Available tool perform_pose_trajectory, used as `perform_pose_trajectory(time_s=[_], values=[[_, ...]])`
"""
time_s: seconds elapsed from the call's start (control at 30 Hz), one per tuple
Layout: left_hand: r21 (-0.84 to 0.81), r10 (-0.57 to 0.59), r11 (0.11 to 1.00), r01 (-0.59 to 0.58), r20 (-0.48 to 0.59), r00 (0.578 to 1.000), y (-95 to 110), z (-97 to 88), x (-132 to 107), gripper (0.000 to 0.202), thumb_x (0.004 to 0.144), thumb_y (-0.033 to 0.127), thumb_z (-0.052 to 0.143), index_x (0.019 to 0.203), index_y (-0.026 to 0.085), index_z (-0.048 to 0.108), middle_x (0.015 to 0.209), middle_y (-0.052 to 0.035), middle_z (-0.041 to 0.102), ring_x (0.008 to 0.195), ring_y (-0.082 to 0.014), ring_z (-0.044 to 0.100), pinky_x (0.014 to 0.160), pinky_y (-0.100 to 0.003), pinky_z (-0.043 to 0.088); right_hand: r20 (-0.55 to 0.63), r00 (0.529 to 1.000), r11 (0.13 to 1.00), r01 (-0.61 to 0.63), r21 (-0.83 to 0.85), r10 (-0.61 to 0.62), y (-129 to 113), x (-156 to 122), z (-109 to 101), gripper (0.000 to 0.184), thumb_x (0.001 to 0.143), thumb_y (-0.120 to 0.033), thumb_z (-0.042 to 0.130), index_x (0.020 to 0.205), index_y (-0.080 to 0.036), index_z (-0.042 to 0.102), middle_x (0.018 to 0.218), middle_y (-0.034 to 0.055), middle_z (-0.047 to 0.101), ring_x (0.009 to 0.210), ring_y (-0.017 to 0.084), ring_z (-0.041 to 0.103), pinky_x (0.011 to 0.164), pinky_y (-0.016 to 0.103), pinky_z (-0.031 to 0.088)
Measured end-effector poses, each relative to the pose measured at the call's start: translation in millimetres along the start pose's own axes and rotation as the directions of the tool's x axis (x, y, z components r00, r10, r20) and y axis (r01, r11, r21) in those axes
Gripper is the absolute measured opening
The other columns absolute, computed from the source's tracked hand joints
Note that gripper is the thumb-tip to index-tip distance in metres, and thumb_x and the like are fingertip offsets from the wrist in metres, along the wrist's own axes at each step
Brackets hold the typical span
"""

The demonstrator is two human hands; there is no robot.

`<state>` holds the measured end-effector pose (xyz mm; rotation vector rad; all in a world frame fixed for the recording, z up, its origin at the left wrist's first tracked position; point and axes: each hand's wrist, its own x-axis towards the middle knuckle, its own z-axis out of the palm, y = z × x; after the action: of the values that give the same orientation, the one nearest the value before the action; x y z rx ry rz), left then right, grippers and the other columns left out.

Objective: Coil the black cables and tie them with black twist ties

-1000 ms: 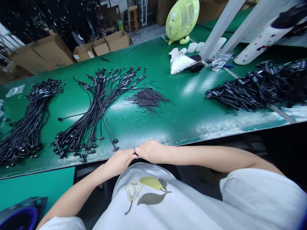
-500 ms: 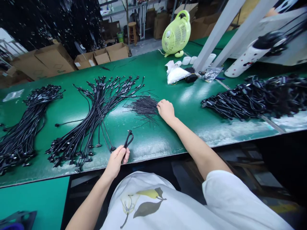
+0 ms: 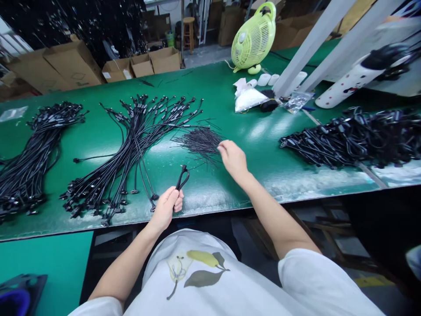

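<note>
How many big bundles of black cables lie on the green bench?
3: left bundle, by the frame edge; middle bundle, left of centre; right bundle, far right. More may lie unseen.

The green counter carries a bundle of black cables at its left end, a fanned-out cable bundle just beside that, a small pile of thin black wires mid-counter, a tangled cable heap toward the right end, and a white plastic bag near the far edge.

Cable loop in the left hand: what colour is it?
Black, shown best in the head view, where the cable loop rises above the left hand.
</note>
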<state>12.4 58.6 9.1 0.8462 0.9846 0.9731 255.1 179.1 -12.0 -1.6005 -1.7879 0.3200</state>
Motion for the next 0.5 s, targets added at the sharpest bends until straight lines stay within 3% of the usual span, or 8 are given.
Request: perform_pose_trajectory(time_s=[0.07, 0.17, 0.23, 0.33, 0.43, 0.5], values=[[0.036, 0.033, 0.999, -0.033, -0.007, 0.999, -4.9, 1.6, 2.9, 0.037, 0.085, 0.051, 0.058, 0.082, 0.015, 0.052, 0.055, 0.0085, 0.032, 0.046, -0.0049, 0.029, 0.046, -0.019, 0.024, 0.201, 0.976, 0.961, 0.022, 0.277, -0.08, -31.4, -25.6, 11.5, 0.02, 0.091, -0.032, 0.048, 0.087, -0.019, 0.063, 0.087, 0.0046, 0.064, 0.082, 0.018, 0.057, 0.077, 0.029, 0.042], [0.132, 0.121, 0.985, -0.11, -0.08, 0.989, -13.7, -1.8, 8.6, 0.035, 0.088, 0.05, 0.054, 0.097, 0.016, 0.051, 0.057, 0.0083, 0.036, 0.048, -0.006, 0.032, 0.047, -0.02, 0.027, 0.394, 0.906, 0.808, -0.115, 0.578, -0.153, -74.0, -61.8, 34.6, 0.021, 0.089, -0.036, 0.051, 0.087, -0.019, 0.064, 0.085, 0.0015, 0.065, 0.078, 0.015, 0.057, 0.075, 0.027, 0.044], [0.159, 0.154, 0.978, -0.135, -0.108, 0.982, -17.0, -7.8, 10.4, 0.041, 0.088, 0.049, 0.054, 0.113, 0.018, 0.047, 0.058, 0.0089, 0.037, 0.048, -0.0066, 0.033, 0.048, -0.02, 0.028, 0.405, 0.905, 0.751, -0.175, 0.637, -0.133, -90.9, -74.8, 47.0, 0.021, 0.087, -0.035, 0.053, 0.086, -0.018, 0.065, 0.083, 0.0015, 0.064, 0.076, 0.015, 0.056, 0.074, 0.027, 0.044], [0.111, 0.138, 0.985, -0.133, -0.04, 0.99, -15.8, -17.7, 7.4, 0.053, 0.089, 0.05, 0.054, 0.128, 0.015, 0.044, 0.058, 0.0091, 0.033, 0.048, -0.0068, 0.03, 0.047, -0.021, 0.025, 0.402, 0.899, 0.722, -0.16, 0.674, -0.176, -98.7, -76.6, 54.4, 0.018, 0.087, -0.031, 0.055, 0.087, -0.017, 0.065, 0.085, 0.0023, 0.063, 0.078, 0.015, 0.056, 0.076, 0.027, 0.043], [0.102, 0.172, 0.98, -0.172, 0.008, 0.985, -11.4, -23.7, 0.9, 0.053, 0.09, 0.048, 0.052, 0.128, 0.013, 0.048, 0.059, 0.0081, 0.033, 0.049, -0.0073, 0.031, 0.048, -0.021, 0.027, 0.39, 0.882, 0.74, -0.074, 0.668, -0.264, -96.9, -73.3, 50.5, 0.015, 0.088, -0.027, 0.056, 0.088, -0.017, 0.067, 0.089, 0.0034, 0.064, 0.08, 0.014, 0.058, 0.074, 0.026, 0.044], [0.176, 0.227, 0.961, -0.215, -0.051, 0.972, -9.6, -26.1, -2.0, 0.048, 0.092, 0.046, 0.048, 0.127, 0.013, 0.05, 0.059, 0.0071, 0.035, 0.051, -0.0082, 0.033, 0.05, -0.022, 0.03, 0.33, 0.888, 0.794, 0.062, 0.604, -0.32, -96.3, -75.7, 45.5, 0.014, 0.089, -0.026, 0.056, 0.086, -0.017, 0.067, 0.085, 0.0033, 0.064, 0.075, 0.013, 0.058, 0.069, 0.024, 0.044]])
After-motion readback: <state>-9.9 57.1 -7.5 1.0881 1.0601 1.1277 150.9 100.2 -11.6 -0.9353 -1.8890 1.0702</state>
